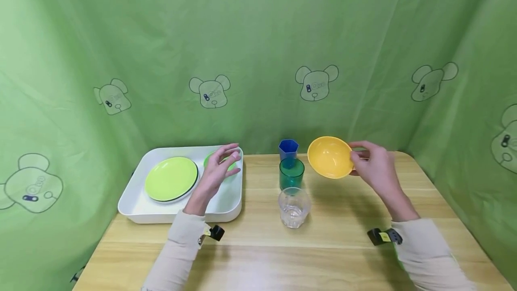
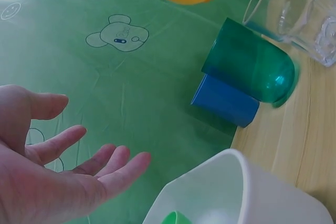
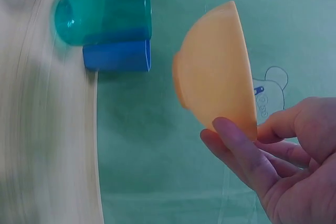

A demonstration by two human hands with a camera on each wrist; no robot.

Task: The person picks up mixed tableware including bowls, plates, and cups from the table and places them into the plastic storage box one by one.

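A yellow bowl (image 1: 330,157) is held above the right part of the table by my right hand (image 1: 375,165), which pinches its rim between thumb and fingers. In the right wrist view the bowl (image 3: 218,69) shows from the side, its foot facing the table. My left hand (image 1: 219,169) hovers over the right side of a white tray (image 1: 226,216), fingers spread and loosely bent, with nothing in it. Beneath that hand a green bowl or dish (image 1: 209,159) in the tray is partly hidden. A lime-green plate (image 1: 171,178) lies on top of other plates at the tray's left.
Between the hands stand a blue hexagonal cup (image 1: 288,147), a green see-through cup (image 1: 291,175) and a clear cup (image 1: 294,210), lined up from back to front on the wooden table (image 1: 262,255). A green curtain (image 1: 258,48) hangs behind and at both sides.
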